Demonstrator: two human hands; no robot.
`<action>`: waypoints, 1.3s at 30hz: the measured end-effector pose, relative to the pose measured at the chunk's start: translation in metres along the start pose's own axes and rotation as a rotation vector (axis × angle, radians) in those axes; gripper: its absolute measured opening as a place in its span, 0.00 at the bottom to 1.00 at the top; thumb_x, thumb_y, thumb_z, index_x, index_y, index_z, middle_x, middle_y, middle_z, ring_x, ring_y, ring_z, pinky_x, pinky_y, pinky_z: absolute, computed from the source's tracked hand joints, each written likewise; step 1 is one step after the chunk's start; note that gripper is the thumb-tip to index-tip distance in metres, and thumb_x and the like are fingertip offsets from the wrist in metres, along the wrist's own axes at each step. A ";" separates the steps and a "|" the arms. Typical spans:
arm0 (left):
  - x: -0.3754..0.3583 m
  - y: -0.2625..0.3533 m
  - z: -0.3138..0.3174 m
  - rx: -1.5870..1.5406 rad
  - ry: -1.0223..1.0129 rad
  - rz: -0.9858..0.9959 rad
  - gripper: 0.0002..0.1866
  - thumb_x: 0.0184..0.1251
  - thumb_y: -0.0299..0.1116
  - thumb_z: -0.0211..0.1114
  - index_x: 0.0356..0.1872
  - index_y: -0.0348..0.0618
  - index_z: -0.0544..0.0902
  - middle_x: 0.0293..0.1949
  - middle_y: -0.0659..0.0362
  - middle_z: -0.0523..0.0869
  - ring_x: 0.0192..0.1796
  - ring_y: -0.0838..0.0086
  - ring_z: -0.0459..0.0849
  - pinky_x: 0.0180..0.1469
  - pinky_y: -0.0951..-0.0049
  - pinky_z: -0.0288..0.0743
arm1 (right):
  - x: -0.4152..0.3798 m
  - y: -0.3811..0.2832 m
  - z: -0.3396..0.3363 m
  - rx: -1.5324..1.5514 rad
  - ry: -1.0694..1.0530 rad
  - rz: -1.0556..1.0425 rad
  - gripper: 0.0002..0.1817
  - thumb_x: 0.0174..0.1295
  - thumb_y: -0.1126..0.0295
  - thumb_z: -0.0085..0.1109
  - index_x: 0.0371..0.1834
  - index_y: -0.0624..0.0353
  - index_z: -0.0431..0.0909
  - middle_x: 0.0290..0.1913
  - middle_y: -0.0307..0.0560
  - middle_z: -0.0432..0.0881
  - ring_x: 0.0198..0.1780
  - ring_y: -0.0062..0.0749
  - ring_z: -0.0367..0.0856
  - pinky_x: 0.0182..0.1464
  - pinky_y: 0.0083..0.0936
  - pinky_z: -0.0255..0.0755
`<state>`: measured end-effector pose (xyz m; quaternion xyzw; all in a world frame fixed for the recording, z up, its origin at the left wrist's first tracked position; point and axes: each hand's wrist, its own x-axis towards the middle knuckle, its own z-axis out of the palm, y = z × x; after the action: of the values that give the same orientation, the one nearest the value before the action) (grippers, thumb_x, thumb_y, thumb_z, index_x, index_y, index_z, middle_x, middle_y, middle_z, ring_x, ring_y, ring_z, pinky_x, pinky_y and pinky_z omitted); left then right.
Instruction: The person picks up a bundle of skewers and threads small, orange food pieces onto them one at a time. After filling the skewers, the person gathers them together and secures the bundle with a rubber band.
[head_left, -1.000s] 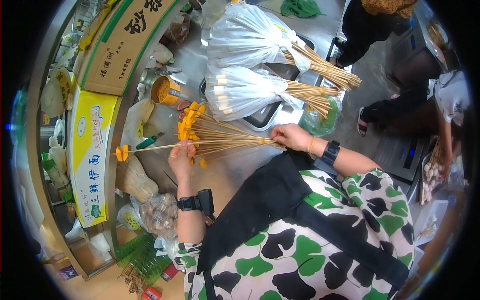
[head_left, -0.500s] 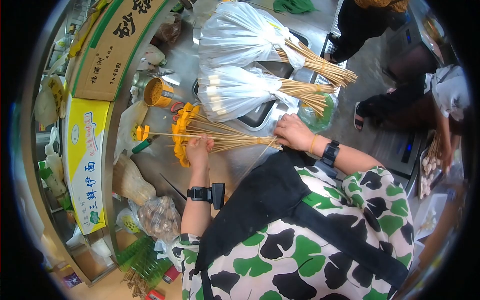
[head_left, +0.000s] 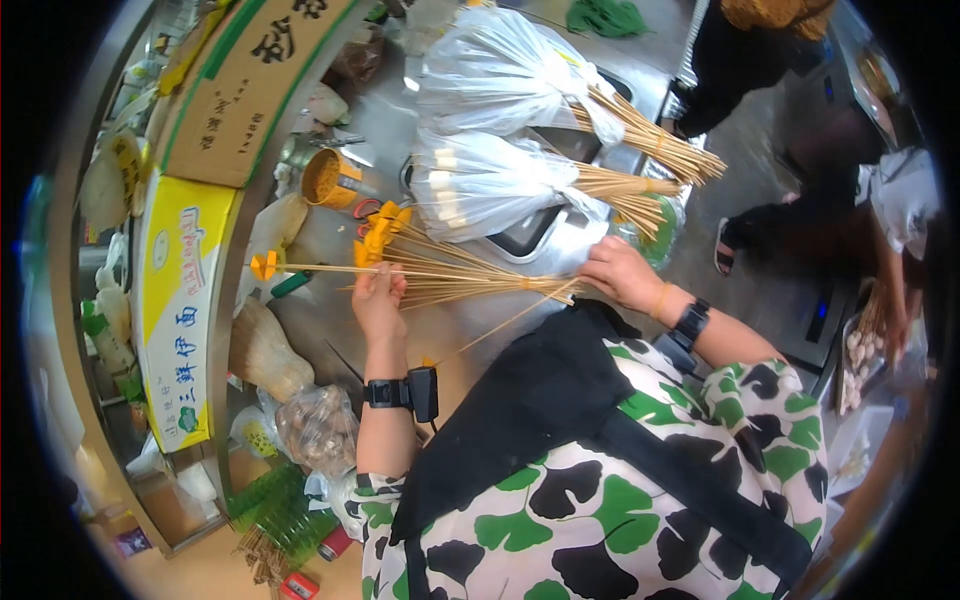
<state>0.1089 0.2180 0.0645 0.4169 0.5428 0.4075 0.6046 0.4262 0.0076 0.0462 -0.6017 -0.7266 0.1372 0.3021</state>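
My left hand [head_left: 378, 300] is closed around a single skewer [head_left: 320, 268], whose tip carries folded orange pieces [head_left: 263, 265] and points left. Beside and beneath that hand lies a bundle of wooden skewers [head_left: 470, 284], tied with a band near its right end. Orange pieces [head_left: 380, 232] of the same kind cover the bundle's left tips; my left hand hides some. My right hand [head_left: 622, 275] has its fingers curled at the right ends of the skewers. Another loose skewer [head_left: 490, 332] slants down left from the bundle, with a bit of orange at its lower end.
Two plastic-bagged skewer bundles [head_left: 500, 75] lie on trays beyond my hands. An orange tub [head_left: 328, 180], red-handled scissors [head_left: 368, 208] and a green-handled knife [head_left: 291, 284] are at the left. Cartons [head_left: 180, 310] line the left edge. Another person's arm [head_left: 890, 290] is at the right.
The single skewer's orange tip has shifted left from the bundle. My right hand has slid a little right along the skewer ends. The loose skewer's orange end has come into view.
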 end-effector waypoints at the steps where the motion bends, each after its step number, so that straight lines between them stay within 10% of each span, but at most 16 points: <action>1: -0.002 0.011 -0.009 -0.041 0.004 0.050 0.09 0.68 0.30 0.60 0.45 0.37 0.76 0.37 0.55 0.84 0.32 0.80 0.80 0.35 0.84 0.76 | -0.003 0.001 -0.007 0.004 0.010 0.008 0.05 0.57 0.66 0.60 0.33 0.53 0.79 0.28 0.44 0.71 0.37 0.39 0.71 0.41 0.33 0.65; 15: -0.081 -0.008 0.029 -0.172 -0.350 -0.284 0.12 0.67 0.29 0.61 0.48 0.35 0.76 0.39 0.55 0.84 0.34 0.80 0.81 0.39 0.83 0.79 | 0.051 -0.043 0.014 0.507 -0.034 0.228 0.05 0.66 0.69 0.48 0.37 0.58 0.71 0.29 0.50 0.82 0.34 0.46 0.83 0.37 0.32 0.75; 24: -0.076 -0.010 0.032 -0.159 -0.295 -0.220 0.11 0.67 0.29 0.62 0.47 0.36 0.77 0.39 0.54 0.84 0.36 0.78 0.81 0.41 0.79 0.78 | 0.061 -0.077 0.038 0.842 -0.416 0.490 0.11 0.72 0.62 0.43 0.38 0.56 0.72 0.21 0.35 0.73 0.24 0.17 0.73 0.27 0.18 0.68; 31: -0.079 -0.003 0.028 0.081 -0.390 -0.175 0.10 0.69 0.33 0.60 0.44 0.37 0.78 0.40 0.55 0.84 0.38 0.79 0.81 0.42 0.78 0.78 | 0.051 -0.066 0.052 1.105 -0.399 0.485 0.13 0.72 0.60 0.45 0.41 0.56 0.77 0.20 0.29 0.65 0.22 0.13 0.60 0.25 0.15 0.59; 34: -0.085 0.018 0.023 0.734 -0.415 -0.043 0.12 0.65 0.35 0.63 0.44 0.40 0.79 0.38 0.56 0.84 0.37 0.75 0.82 0.40 0.76 0.78 | 0.051 -0.068 0.051 1.086 -0.390 0.484 0.14 0.71 0.59 0.46 0.39 0.55 0.78 0.21 0.30 0.67 0.23 0.15 0.63 0.26 0.16 0.61; 37: -0.104 0.043 0.024 1.352 -0.415 0.980 0.13 0.62 0.36 0.63 0.46 0.45 0.80 0.34 0.59 0.82 0.35 0.69 0.82 0.43 0.70 0.78 | 0.052 -0.056 0.054 1.083 -0.426 0.526 0.14 0.70 0.58 0.48 0.37 0.55 0.79 0.21 0.30 0.66 0.26 0.15 0.63 0.27 0.15 0.61; 39: -0.102 0.067 0.049 1.280 -0.558 1.323 0.13 0.59 0.34 0.64 0.45 0.46 0.80 0.32 0.59 0.81 0.34 0.64 0.80 0.42 0.67 0.76 | 0.051 -0.055 0.056 1.053 -0.432 0.475 0.14 0.70 0.59 0.48 0.37 0.55 0.78 0.21 0.30 0.67 0.25 0.15 0.63 0.27 0.16 0.60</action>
<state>0.1466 0.1397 0.1638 0.9716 0.1539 0.1790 0.0175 0.3440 0.0525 0.0469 -0.4757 -0.4522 0.6599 0.3656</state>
